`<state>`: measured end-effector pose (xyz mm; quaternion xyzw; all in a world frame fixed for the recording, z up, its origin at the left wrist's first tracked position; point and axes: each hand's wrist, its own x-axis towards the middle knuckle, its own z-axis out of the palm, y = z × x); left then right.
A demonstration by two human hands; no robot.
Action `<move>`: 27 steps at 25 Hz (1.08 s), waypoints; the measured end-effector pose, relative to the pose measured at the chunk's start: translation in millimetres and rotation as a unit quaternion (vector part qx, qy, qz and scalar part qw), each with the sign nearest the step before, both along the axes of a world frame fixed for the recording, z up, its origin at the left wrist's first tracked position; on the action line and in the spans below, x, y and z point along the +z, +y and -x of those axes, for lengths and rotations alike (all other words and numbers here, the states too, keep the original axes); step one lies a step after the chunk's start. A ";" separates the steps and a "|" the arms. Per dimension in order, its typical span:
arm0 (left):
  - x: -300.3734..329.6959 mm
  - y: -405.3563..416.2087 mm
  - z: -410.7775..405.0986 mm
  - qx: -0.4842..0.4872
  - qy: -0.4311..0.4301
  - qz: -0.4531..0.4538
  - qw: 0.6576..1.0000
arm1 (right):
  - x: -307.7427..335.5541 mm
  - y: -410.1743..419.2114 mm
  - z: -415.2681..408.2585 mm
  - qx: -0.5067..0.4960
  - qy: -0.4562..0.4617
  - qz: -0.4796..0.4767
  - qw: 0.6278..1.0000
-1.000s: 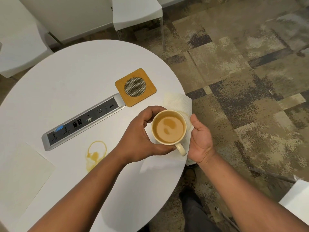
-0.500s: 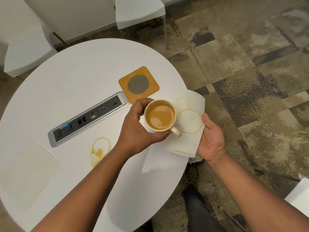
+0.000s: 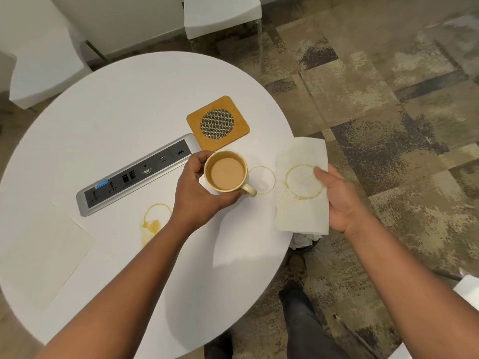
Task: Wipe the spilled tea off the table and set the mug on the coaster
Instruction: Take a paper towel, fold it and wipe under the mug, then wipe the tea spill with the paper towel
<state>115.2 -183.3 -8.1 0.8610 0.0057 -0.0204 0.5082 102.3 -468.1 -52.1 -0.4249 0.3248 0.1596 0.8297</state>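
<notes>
The left hand [image 3: 197,193] has its fingers wrapped round the body of the mug [image 3: 226,173], nearly full of milky tea, just in front of the coaster [image 3: 217,123]. It looks heavy and ready to slop, so it wants a level carry by the body or handle. The right hand [image 3: 339,200] pinches a limp, ring-stained paper towel [image 3: 300,187] right of the mug; spilled tea [image 3: 153,224] lies left of it.

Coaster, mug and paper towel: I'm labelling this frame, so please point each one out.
Coaster [image 3: 218,123], head view, on its round mesh centre.
Mug [image 3: 227,173], head view, on the tea surface inside the rim.
Paper towel [image 3: 302,200], head view, on the sheet below its tea ring.
</notes>
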 end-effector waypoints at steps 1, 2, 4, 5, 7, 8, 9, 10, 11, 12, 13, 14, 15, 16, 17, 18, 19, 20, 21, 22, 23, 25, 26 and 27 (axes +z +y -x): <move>-2.4 1.4 1.6 0.007 0.005 0.001 1.000 | -1.4 0.8 -0.3 0.005 -0.008 0.037 0.999; -4.4 2.8 3.3 0.012 0.010 0.002 1.000 | -1.6 2.9 -0.7 0.016 -0.019 0.063 0.998; -7.8 4.8 6.8 0.016 0.021 0.000 1.000 | -0.8 7.1 -1.4 0.046 -0.040 0.106 0.992; -9.5 5.7 8.1 0.016 0.026 -0.002 1.000 | -1.3 8.2 -3.3 0.062 -0.050 0.121 0.990; -12.0 7.2 10.5 0.016 0.032 -0.005 0.999 | -5.9 5.9 -9.1 0.082 -0.064 0.087 0.991; -12.8 7.8 11.3 0.017 0.034 -0.005 0.999 | -6.6 4.9 -12.7 0.090 -0.062 0.056 0.992; -13.6 8.7 12.0 0.017 0.035 -0.005 0.999 | -7.5 5.0 -16.4 0.109 -0.053 0.063 0.991; -14.3 9.8 12.6 0.018 0.037 -0.006 0.999 | -8.7 5.3 -19.5 0.141 -0.042 0.117 0.982; -14.9 10.6 13.3 0.017 0.037 -0.007 0.999 | -10.0 5.6 -21.4 0.175 -0.032 0.192 0.965; -15.1 11.1 14.1 0.016 0.036 -0.007 0.999 | -11.6 6.2 -22.3 0.191 -0.021 0.245 0.950; -15.1 11.6 14.5 0.016 0.034 -0.008 0.999 | -12.0 6.9 -22.5 0.190 -0.020 0.265 0.945; -15.5 12.3 14.7 0.016 0.034 -0.008 0.999 | -13.7 6.6 -22.4 0.180 -0.021 0.263 0.947; -16.0 12.9 15.1 0.016 0.036 -0.008 0.999 | -15.5 5.6 -21.9 0.168 -0.024 0.254 0.952; -16.6 13.0 15.6 0.016 0.037 -0.005 0.999 | -15.0 3.8 -21.3 0.153 -0.029 0.236 0.959; -17.0 13.6 16.4 0.016 0.036 -0.003 0.999 | -12.2 1.6 -20.9 0.137 -0.035 0.199 0.970; -17.5 14.3 17.0 0.017 0.035 -0.003 0.999 | -9.3 -0.7 -20.9 0.124 -0.044 0.159 0.978; -18.0 15.2 17.6 0.017 0.036 -0.003 0.999 | -6.6 -2.2 -21.1 0.111 -0.052 0.136 0.983; -18.2 15.9 17.9 0.016 0.037 -0.003 0.999 | -3.1 -3.0 -22.2 0.098 -0.061 0.137 0.984; -18.1 16.5 18.1 0.015 0.037 -0.001 0.999 | -0.5 -3.7 -24.7 0.093 -0.077 0.189 0.975; -17.6 16.5 18.2 0.014 0.036 0.001 0.999 | 3.1 -3.0 -27.4 0.104 -0.103 0.267 0.953; -17.2 16.4 18.1 0.012 0.035 0.002 0.999 | 6.3 -1.5 -30.6 0.122 -0.139 0.345 0.920; -17.3 16.9 18.4 0.012 0.038 0.003 0.999 | 16.4 9.0 -36.4 0.132 -0.220 0.459 0.851; -18.1 17.1 18.2 0.013 0.036 0.004 0.999 | 20.5 15.0 -40.6 0.127 -0.262 0.520 0.803; -18.7 17.6 18.2 0.014 0.033 0.006 0.999 | 22.1 21.2 -44.6 0.119 -0.309 0.590 0.737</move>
